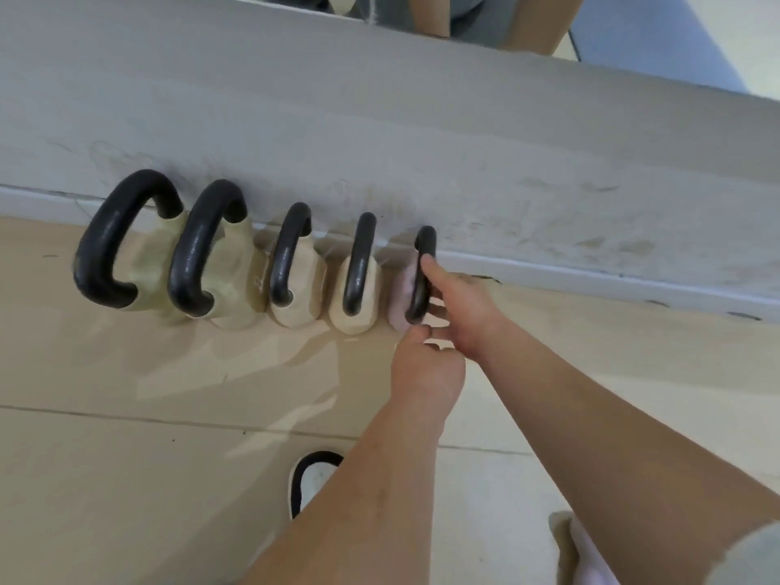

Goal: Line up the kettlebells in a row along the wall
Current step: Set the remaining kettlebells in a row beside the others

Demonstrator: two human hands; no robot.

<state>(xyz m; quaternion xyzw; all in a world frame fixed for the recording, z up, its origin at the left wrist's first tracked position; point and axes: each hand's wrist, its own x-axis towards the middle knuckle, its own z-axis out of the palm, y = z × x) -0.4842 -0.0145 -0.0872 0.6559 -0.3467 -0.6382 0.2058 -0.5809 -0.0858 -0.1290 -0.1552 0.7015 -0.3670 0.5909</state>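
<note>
The right grip [458, 308] is open, straight fingers on the handle of the pink kettlebell [401, 289]. The left grip's [424, 367] hold cannot be told. The kettlebell ends the row against the wall [422, 120].

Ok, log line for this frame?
row: five kettlebells at wall | right hand: touching pink kettlebell handle | left hand: at its base
</note>
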